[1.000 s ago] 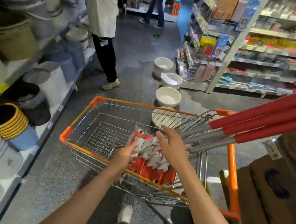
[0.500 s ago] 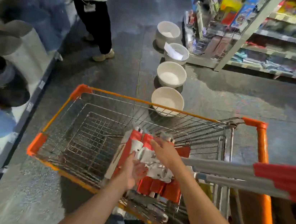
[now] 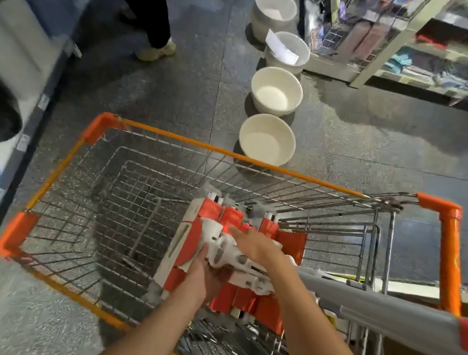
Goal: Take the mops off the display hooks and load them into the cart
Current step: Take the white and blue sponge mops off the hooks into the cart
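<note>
A: Where are the mops (image 3: 228, 254) sitting?

B: Heads down inside the cart (image 3: 172, 139), bunched against its right end, red-and-white plates stacked side by side. The grey handles (image 3: 373, 306) are running out over the rim toward the lower right, red grips at the far end.

A: Hands?

B: Left hand (image 3: 199, 274) is gripping the white swivel joint from underneath, fingers curled round it. Right hand (image 3: 256, 247) is lying flat on top, fingers straight, pressing the bundle down.

A: How are they likely handling?

B: Judging by looks: light but awkward. Plates stiff plastic, poles rigid and long, so the weight is levering outward past the rim. Joints probably flopping, heads swinging loose. Smooth tube could be slipping in a palm.

A: Best hold?

B: At the joint, close to the heads, as now; a second hold along the poles would be steadying the overhang.
</note>
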{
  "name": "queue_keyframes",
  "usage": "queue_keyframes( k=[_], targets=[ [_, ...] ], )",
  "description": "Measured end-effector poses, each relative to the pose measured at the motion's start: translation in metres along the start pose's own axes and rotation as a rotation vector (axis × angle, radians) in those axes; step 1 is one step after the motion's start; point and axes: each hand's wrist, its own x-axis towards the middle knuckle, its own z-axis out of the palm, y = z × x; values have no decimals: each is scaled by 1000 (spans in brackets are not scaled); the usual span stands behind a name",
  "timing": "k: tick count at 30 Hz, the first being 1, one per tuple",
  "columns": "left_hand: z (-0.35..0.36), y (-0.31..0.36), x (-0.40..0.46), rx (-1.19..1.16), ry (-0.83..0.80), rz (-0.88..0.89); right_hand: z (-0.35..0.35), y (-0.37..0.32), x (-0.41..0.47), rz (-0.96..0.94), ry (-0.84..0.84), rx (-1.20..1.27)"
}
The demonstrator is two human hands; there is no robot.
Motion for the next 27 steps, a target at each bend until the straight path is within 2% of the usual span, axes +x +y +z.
queue_keyframes(
  k=[4,11,14,21,27],
  targets=[
    [0,1,6,-10,28,-41,5,2,12,-9,-35,-52],
    [-7,-10,2,102,10,64,10,8,16,-2,28,-185],
    [-7,-13,-12,115,-21,115,13,8,14,32,61,-265],
    [-5,-21,-48,46,-169,110,2,-6,-15,3,75,-326],
    [3,-29,-92,-13,-209,119,-10,-17,-49,-3,125,-354]
  ],
)
